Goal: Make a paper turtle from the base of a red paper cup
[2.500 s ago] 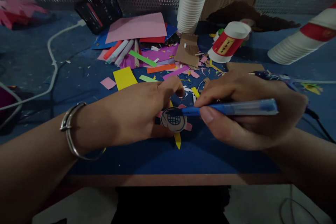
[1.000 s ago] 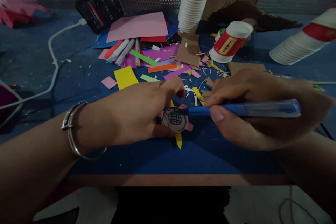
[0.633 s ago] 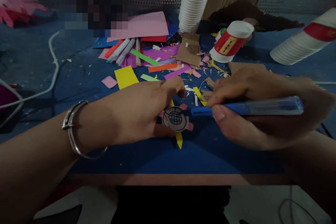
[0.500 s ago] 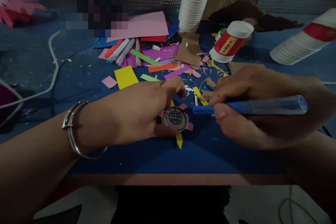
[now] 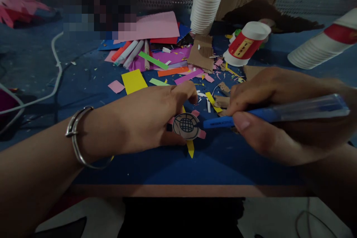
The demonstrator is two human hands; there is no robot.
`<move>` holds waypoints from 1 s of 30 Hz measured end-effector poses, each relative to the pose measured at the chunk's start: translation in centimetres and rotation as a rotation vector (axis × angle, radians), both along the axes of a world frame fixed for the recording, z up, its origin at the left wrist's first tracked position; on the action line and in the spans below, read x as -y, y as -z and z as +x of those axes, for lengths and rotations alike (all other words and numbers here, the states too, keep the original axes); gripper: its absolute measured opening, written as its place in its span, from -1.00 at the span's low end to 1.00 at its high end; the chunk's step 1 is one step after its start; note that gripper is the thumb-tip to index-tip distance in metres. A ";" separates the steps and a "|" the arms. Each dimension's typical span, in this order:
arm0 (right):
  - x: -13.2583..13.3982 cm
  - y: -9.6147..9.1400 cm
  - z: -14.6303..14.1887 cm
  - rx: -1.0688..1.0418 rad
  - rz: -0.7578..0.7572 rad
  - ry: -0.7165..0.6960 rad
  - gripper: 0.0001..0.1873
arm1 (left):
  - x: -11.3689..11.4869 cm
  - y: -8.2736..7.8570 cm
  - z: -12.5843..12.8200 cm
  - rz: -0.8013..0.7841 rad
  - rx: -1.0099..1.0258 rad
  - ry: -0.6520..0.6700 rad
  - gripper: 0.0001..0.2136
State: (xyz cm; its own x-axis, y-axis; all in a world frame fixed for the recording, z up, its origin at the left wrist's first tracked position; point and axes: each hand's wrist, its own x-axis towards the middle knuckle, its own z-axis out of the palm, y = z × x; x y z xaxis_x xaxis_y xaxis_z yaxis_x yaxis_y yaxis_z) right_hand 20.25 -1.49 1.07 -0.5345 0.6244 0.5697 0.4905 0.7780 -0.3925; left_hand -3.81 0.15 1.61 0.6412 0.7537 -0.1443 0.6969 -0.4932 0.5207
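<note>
My left hand (image 5: 156, 115) is curved around a small round disc (image 5: 186, 126), thumb and fingers at its left side. Dark lines mark the disc: a ring, a grid in the middle and curved strokes. Pink paper tabs (image 5: 202, 134) and a yellow pointed strip (image 5: 190, 149) stick out from under it. Pinched in my right hand (image 5: 273, 115) is a blue pen (image 5: 220, 122) with a clear rear part. It lies nearly level, its front end at the disc's right edge. I cannot tell whether it touches.
Paper scraps and strips, a yellow sheet (image 5: 134, 81) and several markers (image 5: 131, 52) lie beyond my hands. Farther back are a tall cup stack (image 5: 206, 5), a red-and-white cup (image 5: 247, 44) and another stack (image 5: 315, 46). A white cable (image 5: 57, 67) runs at left.
My right hand has shifted slightly right and toward me. The pen's front end has dropped along the disc's edge and its rear end has risen. My left hand and the disc stay put.
</note>
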 end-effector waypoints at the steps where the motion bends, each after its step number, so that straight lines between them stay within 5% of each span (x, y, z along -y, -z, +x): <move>1: 0.0 0.0 0.0 0.000 -0.007 -0.010 -0.79 | 0.0 0.1 0.0 0.000 0.001 0.001 -0.50; 15: -0.8 0.2 -0.1 -0.046 -0.046 -0.082 -0.82 | 0.1 0.4 -0.2 0.043 0.029 0.018 -0.58; 30: -0.5 0.2 -0.4 -0.049 -0.110 -0.075 -0.82 | -0.1 0.2 0.3 0.030 -0.010 0.022 -0.44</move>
State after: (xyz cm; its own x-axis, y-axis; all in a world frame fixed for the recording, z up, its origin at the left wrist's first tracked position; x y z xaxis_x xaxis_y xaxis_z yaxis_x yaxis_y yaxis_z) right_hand 19.86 -0.98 0.87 -0.5549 0.6439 0.5268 0.4111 0.7627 -0.4992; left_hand -3.48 0.26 1.40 0.6562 0.7437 -0.1281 0.6908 -0.5237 0.4985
